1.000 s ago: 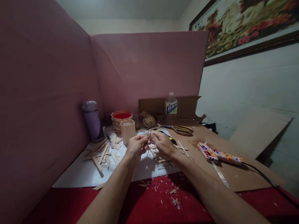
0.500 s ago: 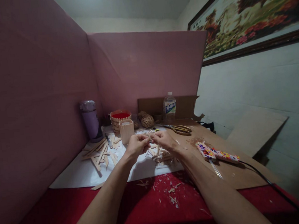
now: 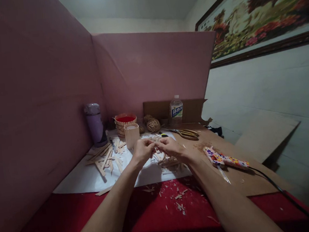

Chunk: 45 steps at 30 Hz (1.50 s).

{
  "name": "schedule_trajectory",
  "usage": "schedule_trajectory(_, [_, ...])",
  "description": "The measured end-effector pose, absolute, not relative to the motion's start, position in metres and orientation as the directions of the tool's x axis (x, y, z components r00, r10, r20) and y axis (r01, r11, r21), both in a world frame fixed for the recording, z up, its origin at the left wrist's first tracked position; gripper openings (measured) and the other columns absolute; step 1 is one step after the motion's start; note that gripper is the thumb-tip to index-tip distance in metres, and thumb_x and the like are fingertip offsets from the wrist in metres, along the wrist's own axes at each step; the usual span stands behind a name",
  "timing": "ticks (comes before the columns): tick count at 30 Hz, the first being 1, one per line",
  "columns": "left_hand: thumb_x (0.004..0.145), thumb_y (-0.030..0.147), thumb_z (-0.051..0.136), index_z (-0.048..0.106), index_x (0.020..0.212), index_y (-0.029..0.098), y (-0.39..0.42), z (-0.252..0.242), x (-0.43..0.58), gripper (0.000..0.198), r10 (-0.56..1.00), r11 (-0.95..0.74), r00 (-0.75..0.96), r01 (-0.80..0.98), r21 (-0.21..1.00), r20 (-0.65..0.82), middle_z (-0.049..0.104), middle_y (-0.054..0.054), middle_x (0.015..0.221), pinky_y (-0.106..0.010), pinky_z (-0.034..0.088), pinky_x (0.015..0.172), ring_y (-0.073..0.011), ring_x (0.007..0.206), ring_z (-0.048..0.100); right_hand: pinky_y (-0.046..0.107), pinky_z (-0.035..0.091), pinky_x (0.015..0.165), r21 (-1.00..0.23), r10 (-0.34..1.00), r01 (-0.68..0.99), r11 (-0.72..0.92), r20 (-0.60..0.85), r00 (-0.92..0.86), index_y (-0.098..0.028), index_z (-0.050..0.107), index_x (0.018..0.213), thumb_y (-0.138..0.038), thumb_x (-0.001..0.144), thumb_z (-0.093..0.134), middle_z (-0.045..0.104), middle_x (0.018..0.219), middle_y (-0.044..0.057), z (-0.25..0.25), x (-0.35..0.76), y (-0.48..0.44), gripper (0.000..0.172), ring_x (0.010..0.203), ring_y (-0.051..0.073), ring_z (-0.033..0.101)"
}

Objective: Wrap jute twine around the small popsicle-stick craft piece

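My left hand (image 3: 143,149) and my right hand (image 3: 170,145) meet over the white sheet (image 3: 76,181), fingertips pinched together. Whatever lies between the fingers is too small and covered to make out. Just behind my left hand stands a small pale cup of upright wooden sticks (image 3: 132,136). Loose craft sticks (image 3: 104,160) are scattered to the left, and a heap of split wood pieces (image 3: 170,162) lies under my right hand. A ball of twine (image 3: 153,124) rests farther back.
A patterned glue gun (image 3: 224,159) with a black cord lies on the brown board at right. Golden-handled scissors (image 3: 187,133), a clear bottle (image 3: 176,112), a red-lined basket (image 3: 126,123) and a purple flask (image 3: 95,125) stand or lie behind. Wood shavings (image 3: 179,197) litter the red cloth.
My hands have drawn slightly closer, fingertips now touching. The whole view has shifted a little; the other objects stay in place.
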State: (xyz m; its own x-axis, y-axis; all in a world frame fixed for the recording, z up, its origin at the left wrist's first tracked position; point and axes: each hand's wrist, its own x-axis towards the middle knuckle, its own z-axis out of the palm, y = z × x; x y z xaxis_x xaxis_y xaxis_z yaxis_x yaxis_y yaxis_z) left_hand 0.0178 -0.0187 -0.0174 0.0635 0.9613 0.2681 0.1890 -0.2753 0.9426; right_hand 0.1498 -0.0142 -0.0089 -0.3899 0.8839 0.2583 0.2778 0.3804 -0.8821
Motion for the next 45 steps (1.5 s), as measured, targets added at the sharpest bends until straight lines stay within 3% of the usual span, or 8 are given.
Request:
schedule_trajectory(5, [0.066,0.014,0.049,0.063,0.066,0.013,-0.017,-0.021,0.010,0.014,0.924,-0.362,0.071,0.480,0.799,0.376,0.060,-0.002,0.056,-0.018,0.032,0.041,-0.0070,0.040,0.047,0.021,0.013,0.039,-0.923,0.886,0.222,0.315,0.202,-0.418,-0.016,0.044,0.056,-0.041,0.071,0.048,0.030,0.046,-0.007,-0.007,0.154,-0.019,0.029,0.040,0.005,0.021])
schedule_trajectory(10, [0.066,0.019,0.053,0.066,0.064,0.016,-0.024,-0.014,0.008,0.013,0.844,-0.373,0.022,0.742,0.558,0.535,0.063,-0.004,0.060,-0.022,0.032,0.051,-0.0132,0.058,0.054,0.021,0.016,0.042,-0.854,0.919,0.361,0.374,0.288,-0.270,-0.016,0.038,0.046,-0.024,0.064,0.048,0.030,0.045,-0.006,-0.003,0.149,-0.018,0.022,0.043,0.005,0.025])
schedule_trajectory(19, [0.066,0.022,0.055,0.068,0.058,0.016,-0.028,-0.018,0.019,0.016,0.831,-0.530,0.217,0.589,0.610,0.512,0.061,-0.002,0.053,-0.020,0.034,0.050,-0.0112,0.053,0.052,0.021,0.018,0.042,-0.914,0.914,0.241,0.327,0.242,-0.325,-0.016,0.043,0.054,-0.036,0.067,0.047,0.033,0.047,-0.006,-0.015,0.154,-0.006,0.024,0.043,0.006,0.026])
schedule_trajectory(24, [0.068,0.029,0.055,0.066,0.061,0.015,-0.033,-0.008,0.016,0.019,0.810,-0.470,-0.041,0.550,0.690,0.585,0.062,-0.003,0.057,-0.020,0.035,0.048,-0.0108,0.052,0.053,0.021,0.020,0.044,-0.857,0.892,0.318,0.406,0.297,-0.340,-0.017,0.039,0.052,-0.035,0.070,0.044,0.032,0.049,-0.005,-0.013,0.152,-0.004,0.026,0.046,0.006,0.026])
schedule_trajectory(26, [0.067,0.027,0.054,0.065,0.068,0.012,-0.031,-0.006,0.015,0.019,0.868,-0.400,-0.102,0.435,0.807,0.486,0.061,-0.003,0.057,-0.019,0.033,0.041,-0.0092,0.045,0.050,0.021,0.024,0.046,-0.837,0.877,0.330,0.437,0.316,-0.361,-0.016,0.042,0.055,-0.033,0.071,0.043,0.035,0.051,-0.004,-0.012,0.151,-0.004,0.023,0.048,0.007,0.029])
schedule_trajectory(31, [0.066,0.021,0.052,0.064,0.072,0.007,-0.024,-0.012,0.016,0.019,0.960,-0.271,0.124,0.174,0.947,0.252,0.056,-0.002,0.051,-0.018,0.029,0.030,-0.0076,0.036,0.046,0.021,0.032,0.052,-0.780,0.876,0.426,0.459,0.315,-0.365,-0.015,0.046,0.056,-0.026,0.072,0.043,0.046,0.059,-0.001,-0.008,0.149,-0.008,0.020,0.055,0.010,0.040])
schedule_trajectory(38, [0.063,0.025,0.059,0.067,0.068,0.008,-0.019,-0.016,0.013,0.020,0.948,-0.318,0.115,0.240,0.917,0.298,0.051,0.001,0.044,-0.017,0.027,0.031,-0.0047,0.034,0.039,0.023,0.036,0.060,-0.684,0.842,0.502,0.529,0.348,-0.412,-0.011,0.056,0.068,-0.019,0.074,0.039,0.056,0.073,0.005,-0.007,0.152,-0.011,0.020,0.065,0.012,0.047])
schedule_trajectory(45, [0.063,0.025,0.058,0.066,0.063,0.009,-0.016,-0.016,0.011,0.018,0.957,-0.291,0.088,0.270,0.918,0.277,0.049,0.001,0.043,-0.018,0.025,0.034,-0.0038,0.035,0.036,0.022,0.034,0.057,-0.664,0.836,0.515,0.542,0.368,-0.406,-0.012,0.054,0.064,-0.017,0.075,0.037,0.056,0.068,0.004,-0.008,0.152,-0.011,0.021,0.061,0.012,0.045])
